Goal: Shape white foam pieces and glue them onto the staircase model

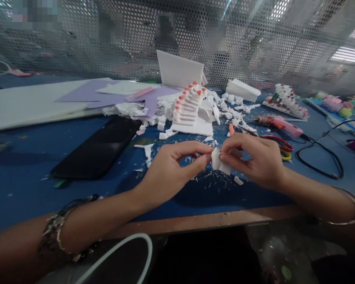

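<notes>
Between my two hands is a small white piece of what looks like paper or thin foam. My left hand pinches its left edge between thumb and forefinger. On the other side, my right hand pinches the same piece at its upper right. Both hands are above the blue tabletop near its front edge, over scattered white scraps. Beyond them stands a small white staircase model with red dots along its sides, on a white base.
A black phone lies left of my left hand. White and purple sheets spread behind it. Scissors and a pink glue gun with a black cord lie on the right. A perforated metal screen closes off the back.
</notes>
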`<state>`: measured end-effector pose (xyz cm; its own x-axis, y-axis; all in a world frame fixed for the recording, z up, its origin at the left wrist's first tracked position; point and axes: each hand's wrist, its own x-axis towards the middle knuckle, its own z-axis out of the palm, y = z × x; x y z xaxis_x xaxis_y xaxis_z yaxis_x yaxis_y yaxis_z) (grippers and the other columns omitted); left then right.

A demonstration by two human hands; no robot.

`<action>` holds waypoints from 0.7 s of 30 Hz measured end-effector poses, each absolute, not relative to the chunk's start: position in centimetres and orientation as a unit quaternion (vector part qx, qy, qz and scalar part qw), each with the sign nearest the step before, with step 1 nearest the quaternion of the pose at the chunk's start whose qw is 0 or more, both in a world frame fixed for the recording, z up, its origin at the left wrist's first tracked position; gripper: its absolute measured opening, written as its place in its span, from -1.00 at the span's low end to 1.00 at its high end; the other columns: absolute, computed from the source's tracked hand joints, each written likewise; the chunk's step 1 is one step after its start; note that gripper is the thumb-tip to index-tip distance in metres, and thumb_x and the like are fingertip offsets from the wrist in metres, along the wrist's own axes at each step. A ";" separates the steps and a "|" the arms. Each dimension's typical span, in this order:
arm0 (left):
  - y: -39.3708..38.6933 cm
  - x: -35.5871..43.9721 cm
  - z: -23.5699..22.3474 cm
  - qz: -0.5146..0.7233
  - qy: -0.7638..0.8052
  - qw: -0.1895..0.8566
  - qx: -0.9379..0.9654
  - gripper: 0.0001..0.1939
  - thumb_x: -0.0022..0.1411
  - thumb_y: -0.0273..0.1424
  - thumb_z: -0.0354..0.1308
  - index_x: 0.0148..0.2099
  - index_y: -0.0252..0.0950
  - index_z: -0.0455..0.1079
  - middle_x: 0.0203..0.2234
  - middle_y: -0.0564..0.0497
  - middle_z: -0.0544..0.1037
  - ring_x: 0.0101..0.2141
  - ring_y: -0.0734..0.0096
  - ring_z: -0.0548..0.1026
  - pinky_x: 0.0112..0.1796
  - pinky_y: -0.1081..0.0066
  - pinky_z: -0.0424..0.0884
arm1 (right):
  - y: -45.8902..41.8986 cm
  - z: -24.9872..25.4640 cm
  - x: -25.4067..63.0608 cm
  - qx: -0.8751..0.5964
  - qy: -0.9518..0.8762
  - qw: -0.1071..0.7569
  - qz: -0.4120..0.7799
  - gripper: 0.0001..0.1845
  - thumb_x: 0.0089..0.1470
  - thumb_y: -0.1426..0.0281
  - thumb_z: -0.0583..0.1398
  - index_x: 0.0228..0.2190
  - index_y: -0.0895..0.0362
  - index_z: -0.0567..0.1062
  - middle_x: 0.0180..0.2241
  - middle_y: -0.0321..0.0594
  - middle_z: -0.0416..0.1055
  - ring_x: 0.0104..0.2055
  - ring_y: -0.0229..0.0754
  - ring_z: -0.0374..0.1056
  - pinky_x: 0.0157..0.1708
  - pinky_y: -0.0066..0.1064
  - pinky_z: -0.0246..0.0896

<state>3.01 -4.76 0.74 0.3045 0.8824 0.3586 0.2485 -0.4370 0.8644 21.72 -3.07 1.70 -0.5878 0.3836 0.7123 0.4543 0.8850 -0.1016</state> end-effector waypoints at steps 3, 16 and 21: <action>-5.0 3.0 1.0 0.433 0.387 0.322 0.748 -0.83 0.10 -0.38 0.10 -0.28 -0.28 0.49 -0.33 0.03 0.56 -0.31 0.41 0.47 -0.23 0.50 0.35 | -2.9 1.5 21.8 -0.222 -0.892 0.389 -0.056 -0.98 0.04 0.45 0.12 -0.40 0.15 0.34 -0.45 -0.35 0.40 -0.45 -0.44 0.30 -0.37 -0.61 0.20; -4.7 2.9 0.9 0.440 0.384 0.301 0.753 -0.84 0.08 -0.36 0.15 -0.31 -0.31 0.48 -0.40 0.04 0.55 -0.37 0.48 0.46 -0.29 0.55 0.35 | -3.3 1.7 21.5 -0.276 -0.879 0.386 0.039 -0.97 0.02 0.43 0.15 -0.43 0.14 0.37 -0.50 -0.40 0.40 -0.54 -0.49 0.25 -0.56 -0.64 0.10; -4.5 2.7 1.2 0.435 0.394 0.298 0.753 -0.84 0.07 -0.37 0.13 -0.32 -0.31 0.48 -0.40 0.04 0.55 -0.39 0.47 0.46 -0.32 0.55 0.35 | -3.1 2.1 21.4 -0.262 -0.828 0.413 0.276 -0.91 0.06 0.44 0.09 -0.36 0.16 0.40 -0.49 -0.38 0.36 -0.58 -0.51 0.19 -0.63 -0.68 0.09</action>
